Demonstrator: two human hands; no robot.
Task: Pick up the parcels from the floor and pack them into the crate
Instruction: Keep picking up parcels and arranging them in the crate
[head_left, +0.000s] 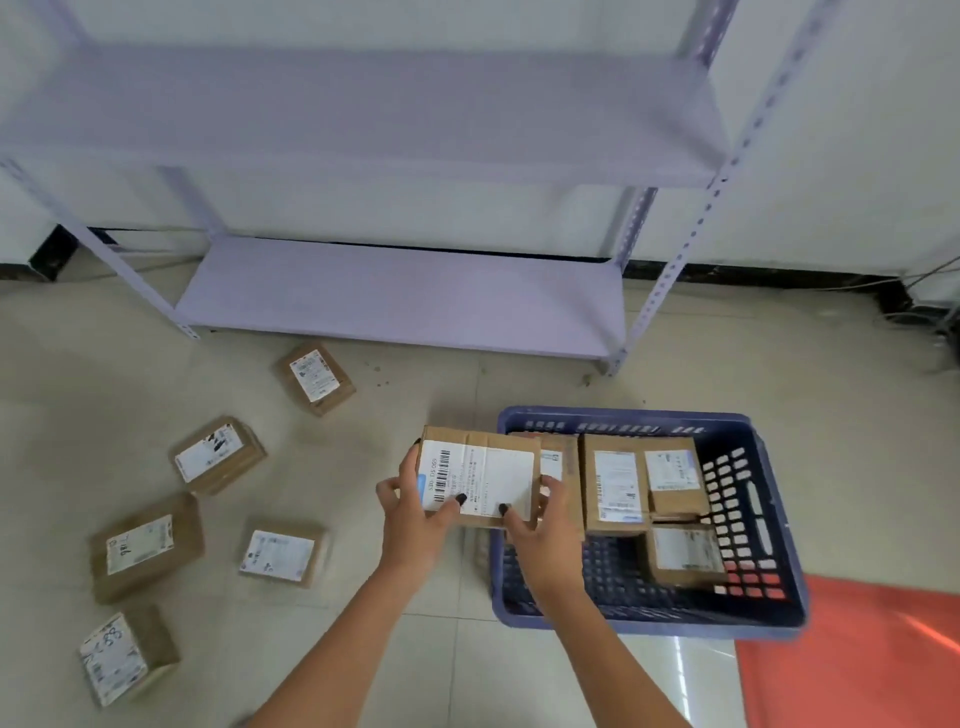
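Both hands grasp one parcel (480, 475) above the crate's left rim: left hand (410, 514) on its left end, right hand (543, 535) on its near right corner, thumbs pressed on the white label. Behind stands a lilac shelf unit (400, 296) against the wall. On the tiled floor (415, 675) sits the blue crate (774, 525), with four parcels (615, 486) packed along its far side. An orange sheet (857, 660) lies at near right. Five parcels (148, 545) lie scattered on the floor at left.
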